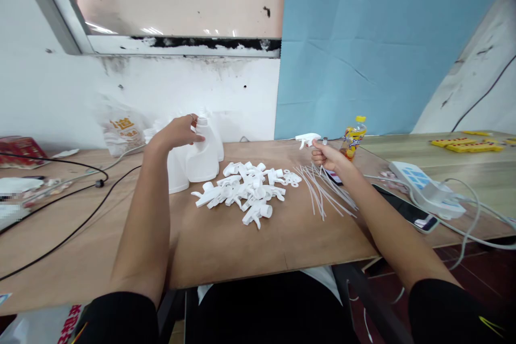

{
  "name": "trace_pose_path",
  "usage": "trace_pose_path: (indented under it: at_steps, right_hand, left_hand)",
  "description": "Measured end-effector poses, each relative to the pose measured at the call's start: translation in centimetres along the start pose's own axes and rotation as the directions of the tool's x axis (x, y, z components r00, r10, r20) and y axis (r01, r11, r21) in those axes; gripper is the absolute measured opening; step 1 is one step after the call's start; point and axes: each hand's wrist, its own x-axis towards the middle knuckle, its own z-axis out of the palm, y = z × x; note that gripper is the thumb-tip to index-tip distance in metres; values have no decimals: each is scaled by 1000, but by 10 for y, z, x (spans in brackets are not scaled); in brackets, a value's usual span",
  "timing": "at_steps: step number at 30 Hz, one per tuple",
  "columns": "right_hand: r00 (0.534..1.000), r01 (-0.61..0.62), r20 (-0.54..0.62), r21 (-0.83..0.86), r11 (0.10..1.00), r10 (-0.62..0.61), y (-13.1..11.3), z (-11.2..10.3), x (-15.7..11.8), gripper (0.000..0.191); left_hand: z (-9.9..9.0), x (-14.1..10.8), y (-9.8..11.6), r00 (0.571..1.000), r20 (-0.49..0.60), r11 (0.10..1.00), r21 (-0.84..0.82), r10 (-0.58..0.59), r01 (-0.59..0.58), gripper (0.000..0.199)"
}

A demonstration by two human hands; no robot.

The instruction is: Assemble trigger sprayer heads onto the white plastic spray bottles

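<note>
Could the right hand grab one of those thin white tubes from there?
Probably yes: the thin white tubes lie on the table close to the right hand, their near ends uncovered. It does hold a white spray head, which might need putting down first.

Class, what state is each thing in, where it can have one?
Touched bottle: upright, no spray head fitted
Left hand: at that bottle's neck, grip unclear
Held spray head: raised, off any bottle
Right hand: closed on that spray head
Other spray heads: loosely piled
Tubes: lying loose
Drink bottle: upright, capped
Phone by power strip: flat, screen mostly dark
</note>
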Motion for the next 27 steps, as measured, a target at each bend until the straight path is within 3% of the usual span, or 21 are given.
trace_pose_path:
  at_steps: [4,9,14,18,22,25,27]
  right_hand:
    - [1000,-7,1,-28,1000,7,0,0,-1,34]
    - [997,2,-79,-111,994,-11,6,-2,0,29]
    - [981,82,-155,-226,971,-119,13,-2,1,34]
    - [942,144,-252,-293,945,-222,17,-6,8,30]
    - [885,207,-337,-336,919,-323,19,-7,12,21]
    - [837,272,-370,-358,893,-404,15,0,8,20]
    - [831,318,-348,-344,884,-434,9,9,3,22]
  left_hand:
    - [5,8,-11,997,61,992,-111,-51,58,44]
    - [8,12,-22,995,43,984,-150,-88,94,50]
    - [3,10,-22,995,47,995,-18,-93,94,63]
    - [-1,9,-18,999,-35,989,146,-20,25,58]
    - [-4,3,-12,992,-117,989,145,38,-21,60]
    - [-7,-9,2,960,-247,990,82,135,-118,62]
    - [-5,-18,18,920,-318,970,-3,228,-242,59]
